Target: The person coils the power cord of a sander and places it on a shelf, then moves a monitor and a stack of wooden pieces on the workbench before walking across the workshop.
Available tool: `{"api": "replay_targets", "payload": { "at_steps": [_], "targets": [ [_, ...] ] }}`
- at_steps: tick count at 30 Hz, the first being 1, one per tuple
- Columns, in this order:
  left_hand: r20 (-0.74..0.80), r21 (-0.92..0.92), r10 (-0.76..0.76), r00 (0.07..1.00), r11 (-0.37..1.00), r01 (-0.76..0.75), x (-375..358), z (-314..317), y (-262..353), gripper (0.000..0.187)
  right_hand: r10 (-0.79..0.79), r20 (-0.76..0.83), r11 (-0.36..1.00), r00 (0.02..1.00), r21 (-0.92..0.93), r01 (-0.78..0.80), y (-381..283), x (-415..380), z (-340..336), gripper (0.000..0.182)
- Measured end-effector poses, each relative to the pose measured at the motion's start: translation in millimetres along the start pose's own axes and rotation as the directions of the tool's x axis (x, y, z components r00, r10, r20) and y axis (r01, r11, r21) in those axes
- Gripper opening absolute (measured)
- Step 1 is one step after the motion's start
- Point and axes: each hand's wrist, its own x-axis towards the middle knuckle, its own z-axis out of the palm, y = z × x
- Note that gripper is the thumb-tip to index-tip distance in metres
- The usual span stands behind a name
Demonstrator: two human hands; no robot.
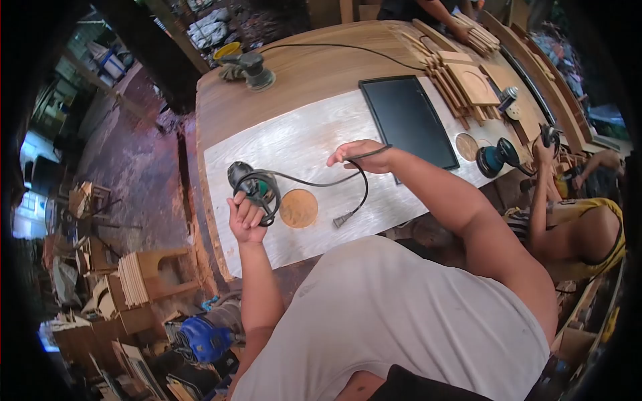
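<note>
Between our left hand (246,219) and right hand (361,155) we find bare pale board (301,144) — only the wooden disc (298,208) and looping cord (348,190) intrude. Beyond our right hand, the black panel (408,120) blocks passage — a co-worker (575,234) crowds its outer side.

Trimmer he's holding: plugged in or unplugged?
Unplugged: the cord runs from the trimmer through the right hand, its plug lying loose on the board.

The sander (253,184) is black with a green body, trailing a black cord (338,179) with a grey plug. Next to it sits a round orange-brown wooden disc (298,208) on a whitish, streaky-grained board (314,137). The workbench (314,70) underneath is warm brown, the panel (408,120) is flat black, and the second sander (496,158) is teal.
</note>
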Motion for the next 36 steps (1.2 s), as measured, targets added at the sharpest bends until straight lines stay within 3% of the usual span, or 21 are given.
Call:
{"api": "replay_targets", "payload": {
  "at_steps": [1, 3, 5, 8, 10, 15, 18, 24, 29, 32, 33, 34, 36],
  "targets": [
    [0.007, -0.004, -0.011, 1.0, 1.0, 0.011, 1.3, -0.3, 1.0, 0.03, -0.005, -0.013, 1.0, 1.0, -0.001, 0.005, -7.2, -10.2, -6.0, 0.016],
    [0.007, -0.001, -0.006, 1.0, 1.0, 0.006, 1.1, -0.9, 1.7, 0.03, -0.045, 0.235, 0.999, 0.971, 0.004, 0.045, -14.0, -38.0, -26.3, 0.019],
    [-0.006, -0.005, -0.013, 1.0, 1.0, 0.013, 2.5, 0.0, -0.3, 0.03, -0.008, 0.399, 0.997, 0.917, 0.077, -0.024, -14.9, -64.4, -50.2, 0.02],
    [0.004, -0.015, -0.017, 1.0, 1.0, 0.017, 5.1, -2.5, -0.7, 0.03, 0.126, 0.423, 0.986, 0.898, 0.046, -0.16, -22.1, -105.5, -66.7, 0.024],
    [0.003, -0.041, -0.017, 1.0, 0.999, 0.017, 9.4, -5.4, -4.0, 0.031, 0.346, 0.284, 0.93, 0.894, -0.227, -0.288, -36.6, -128.5, -64.9, 0.03],
    [0.012, -0.055, -0.024, 1.0, 0.998, 0.024, 20.4, -8.3, -12.4, 0.03, 0.409, 0.331, 0.895, 0.85, -0.33, -0.302, -56.9, -141.3, -53.2, 0.042],
    [0.063, -0.089, -0.06, 0.996, 0.994, 0.065, 26.7, -8.9, -15.7, 0.03, 0.531, 0.342, 0.834, 0.775, -0.372, -0.408, -57.2, -126.8, -45.1, 0.049],
    [0.053, -0.091, -0.037, 0.998, 0.995, 0.042, 26.6, -11.5, -18.0, 0.03, 0.548, 0.536, 0.833, 0.642, -0.421, -0.359, -42.7, -50.7, 23.5, 0.054],
    [0.053, -0.074, -0.031, 0.998, 0.997, 0.035, 21.1, -9.8, -12.9, 0.03, 0.497, 0.575, 0.866, 0.65, -0.376, -0.329, -24.3, 2.0, 28.0, 0.049],
    [0.052, -0.078, -0.026, 0.998, 0.996, 0.03, 17.7, -9.6, -10.3, 0.031, 0.49, 0.288, 0.859, 0.823, -0.322, -0.399, -12.0, 21.5, -0.2, 0.041],
    [0.052, -0.082, -0.028, 0.998, 0.996, 0.032, 16.7, -9.5, -9.9, 0.031, 0.467, 0.092, 0.829, 0.879, -0.392, -0.399, -0.2, 29.7, -16.7, 0.037],
    [0.054, -0.083, -0.024, 0.998, 0.996, 0.029, 16.7, -10.1, -9.7, 0.031, 0.483, 0.01, 0.747, 0.875, -0.526, -0.407, 29.2, 44.9, -59.8, 0.036],
    [0.051, -0.076, -0.027, 0.998, 0.997, 0.031, 15.6, -11.2, -8.5, 0.031, 0.503, -0.464, 0.246, 0.73, -0.733, -0.635, 8.0, 31.0, -64.3, 0.035]
  ]
}}
